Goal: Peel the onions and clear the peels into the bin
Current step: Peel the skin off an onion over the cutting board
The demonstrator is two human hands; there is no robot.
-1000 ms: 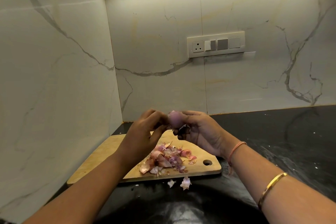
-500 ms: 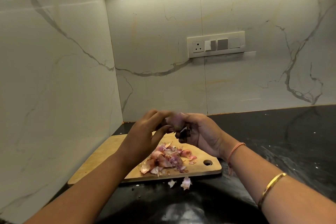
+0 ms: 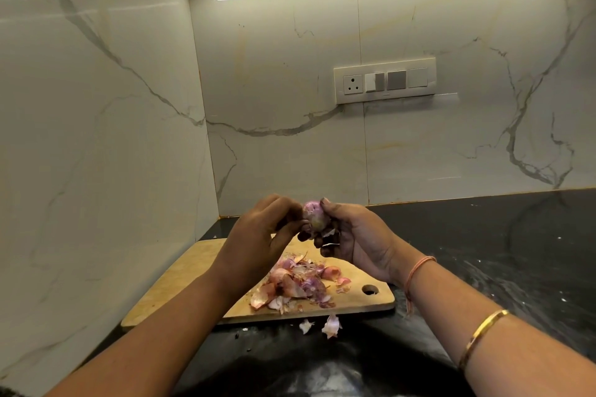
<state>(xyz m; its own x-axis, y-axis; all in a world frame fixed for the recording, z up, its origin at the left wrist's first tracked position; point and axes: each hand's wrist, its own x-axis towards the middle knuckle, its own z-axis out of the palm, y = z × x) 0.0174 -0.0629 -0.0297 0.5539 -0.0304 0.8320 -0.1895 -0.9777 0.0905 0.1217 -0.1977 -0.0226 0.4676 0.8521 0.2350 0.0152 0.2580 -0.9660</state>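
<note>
Lying nearest: stray peels [image 3: 331,325] on the counter [image 3: 503,267]. Beyond, a peel pile [image 3: 298,287] on the cutting board [image 3: 180,277]. Above it, the right hand [image 3: 354,238] curls round the onion [image 3: 314,217] and the left hand [image 3: 258,235] pinches its skin. Peeling looks unfinished, clearing not begun; no bin visible.

I read the onion [image 3: 314,216] as pale purple-pink, with a yellowish patch low on it. The cutting board [image 3: 180,280] is light honey-coloured wood, faintly mottled. Toward its right end the heap of peels [image 3: 296,284] mixes pink, purple and papery tan. Just off its near edge, two stray peels [image 3: 330,325] look whitish pink. The counter [image 3: 516,251] is glossy black with white flecks. The walls [image 3: 290,74] are white marble veined in grey. The switch plate [image 3: 384,80] is cream with one grey panel. The right wrist wears a salmon thread [image 3: 419,267] and the forearm a gold bangle [image 3: 483,332].
</note>
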